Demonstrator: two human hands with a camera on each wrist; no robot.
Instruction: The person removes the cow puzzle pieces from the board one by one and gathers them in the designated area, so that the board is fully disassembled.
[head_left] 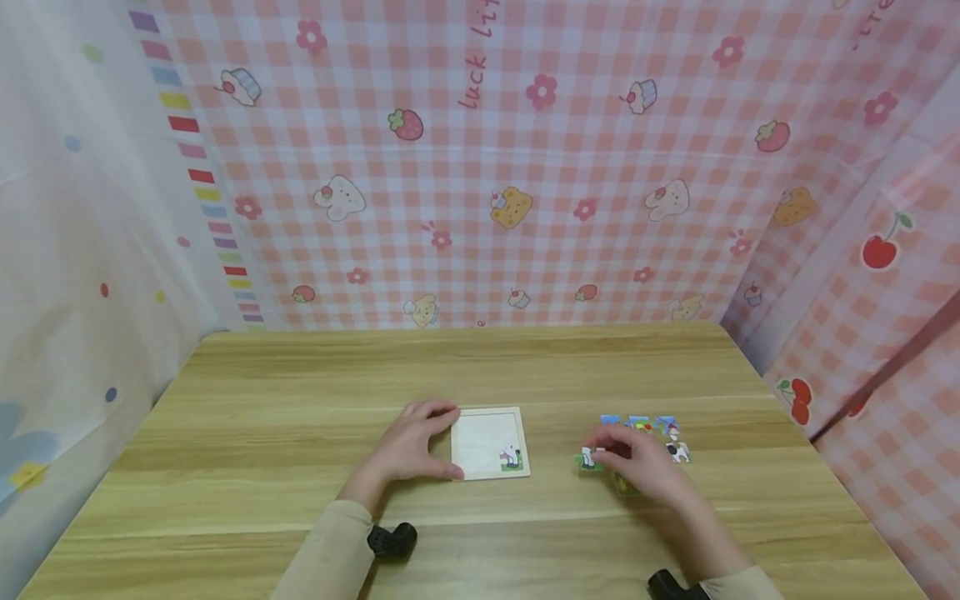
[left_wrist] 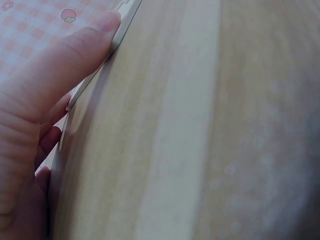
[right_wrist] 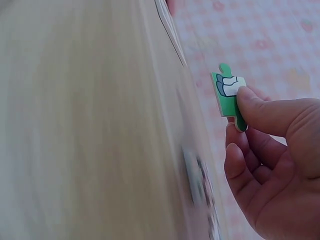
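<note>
My left hand [head_left: 411, 446] holds the square wooden puzzle board [head_left: 480, 433] by its left side, thumb at the near corner and fingers at the far one. One puzzle piece [head_left: 512, 457] with a white animal on green lies in the board's near right corner. Between thumb and fingertips my right hand [head_left: 637, 458] pinches another jigsaw piece [right_wrist: 227, 95], green with white legs, raised off the table to the right of the board. The left wrist view shows the left thumb [left_wrist: 75, 52] against the board's edge.
Several loose puzzle pieces [head_left: 677, 451] lie around and partly beneath the right hand; some are hidden by it. All of this is on a wood-grain table [head_left: 300, 417]. Patterned cloth [head_left: 450, 167] hangs behind the table and at both sides.
</note>
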